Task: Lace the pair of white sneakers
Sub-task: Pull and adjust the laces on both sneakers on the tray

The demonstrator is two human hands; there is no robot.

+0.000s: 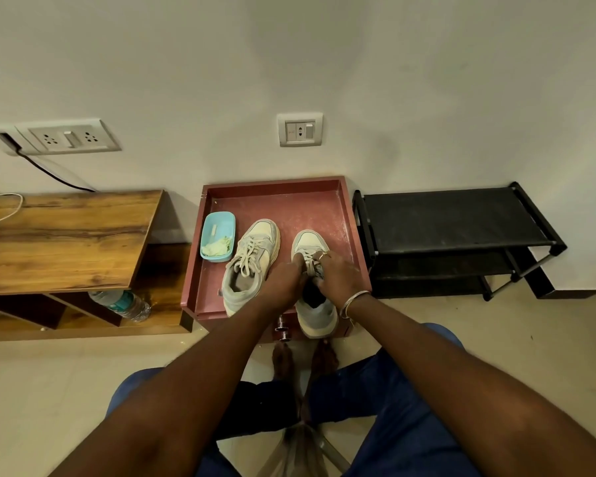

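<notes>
The left hand and right hand each pinch the laces of the right sneaker, its heel overhanging the tray's near edge, with the laced left sneaker just beside it.

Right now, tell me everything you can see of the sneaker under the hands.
The sneaker is off-white with grey panels and a thick pale sole, leather-like. It stands upright on the red tray, toe toward the wall, heel jutting past the tray's near edge. The left hand and right hand hold its laces, hiding the lacing.
</notes>
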